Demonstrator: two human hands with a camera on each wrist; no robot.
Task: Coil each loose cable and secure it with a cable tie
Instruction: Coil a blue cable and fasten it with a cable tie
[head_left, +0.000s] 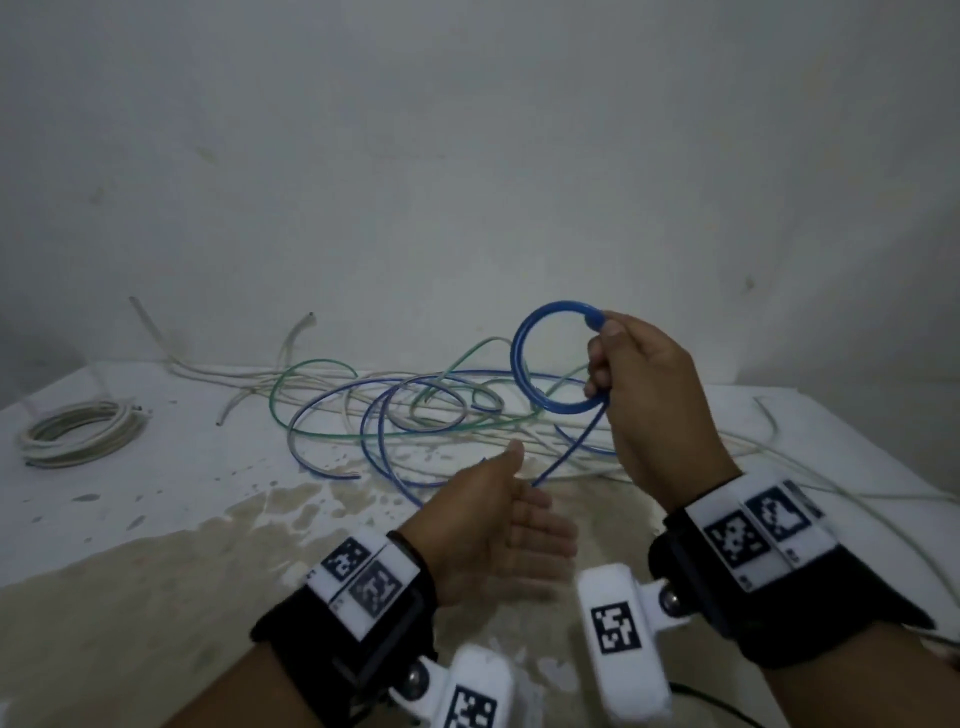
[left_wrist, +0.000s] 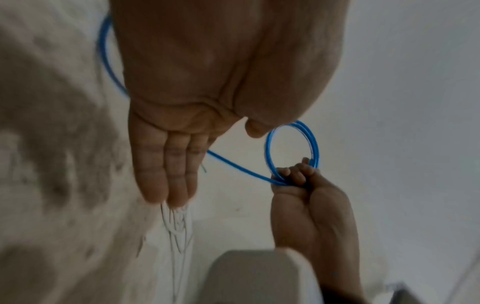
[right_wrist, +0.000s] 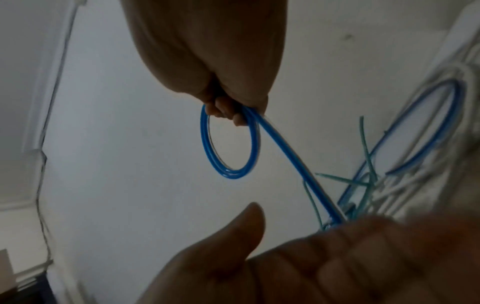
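My right hand (head_left: 631, 374) is raised above the table and grips a small coil of blue cable (head_left: 524, 358), a few loops thick. The same blue coil (right_wrist: 228, 144) hangs from my curled fingers in the right wrist view and shows as a blue coil (left_wrist: 292, 152) in the left wrist view. Its loose tail (head_left: 569, 452) runs down toward my left hand (head_left: 498, 525), which lies open, palm up, fingers straight, just below the tail. Whether the tail touches that hand I cannot tell. No cable tie is in view.
A tangle of loose blue, green and white cables (head_left: 405, 410) lies on the white table (head_left: 156, 467) behind my hands. A coiled white cable (head_left: 78, 431) sits at the far left. Brown stains cover the near table top (head_left: 156, 571). A white wall stands behind.
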